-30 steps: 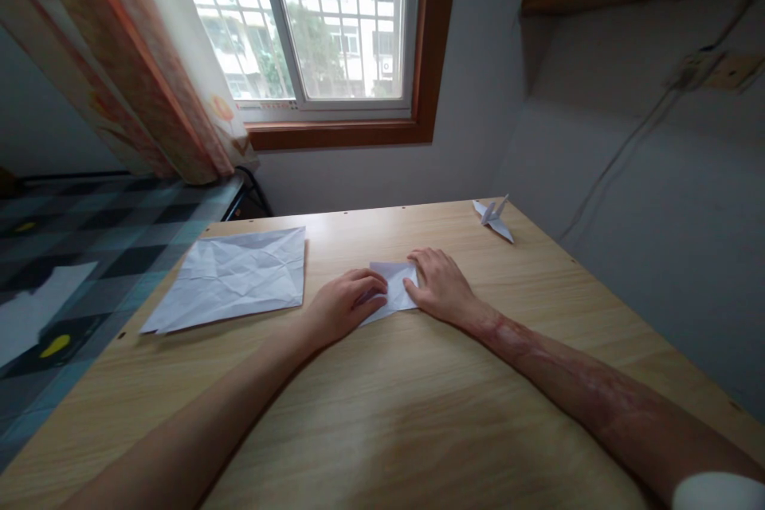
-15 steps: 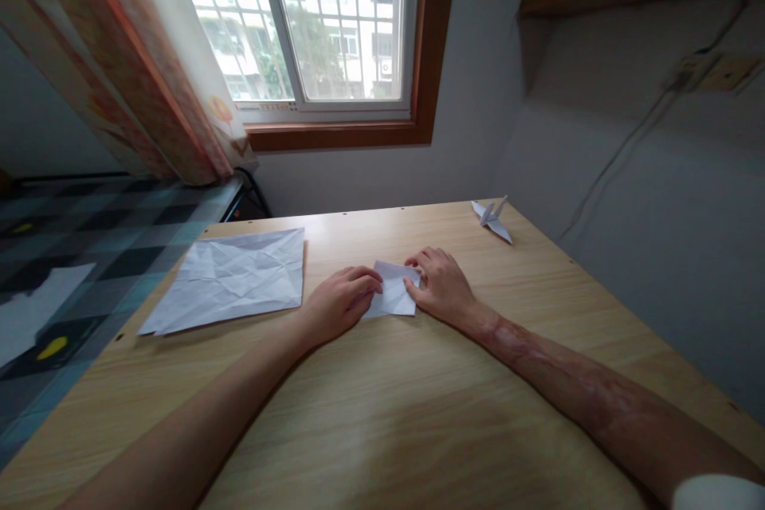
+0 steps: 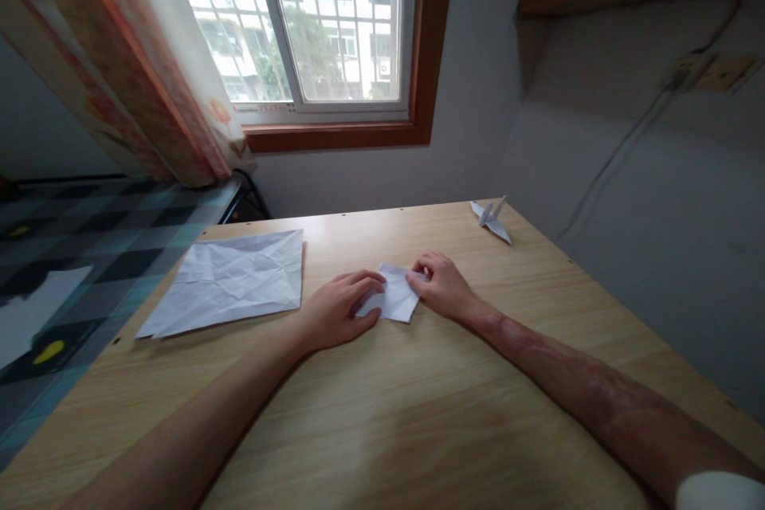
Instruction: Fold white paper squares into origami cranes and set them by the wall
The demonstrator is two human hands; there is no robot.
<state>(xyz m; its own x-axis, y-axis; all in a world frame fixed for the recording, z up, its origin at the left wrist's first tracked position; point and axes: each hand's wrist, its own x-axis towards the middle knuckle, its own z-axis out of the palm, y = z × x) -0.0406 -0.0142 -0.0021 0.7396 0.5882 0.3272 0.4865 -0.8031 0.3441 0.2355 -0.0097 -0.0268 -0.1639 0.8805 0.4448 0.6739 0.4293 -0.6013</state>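
A small folded sheet of white paper (image 3: 397, 296) lies on the wooden table between my hands. My left hand (image 3: 347, 309) rests over its left side, with thumb and fingers apart and part of the paper beneath them. At the paper's right edge, my right hand (image 3: 439, 284) pinches it between thumb and curled fingers. The paper's far right part is hidden by those fingers.
Creased white sheets (image 3: 239, 279) lie stacked at the table's left. A folded paper crane (image 3: 492, 221) stands near the far right corner. A white rounded object (image 3: 720, 492) shows at the bottom right. Beyond the table's left edge is a checked cloth (image 3: 137, 227).
The folded paper has turned slightly between my hands. My left thumb has moved out from the fingers, and my right hand's fingers have closed more tightly on the right edge.
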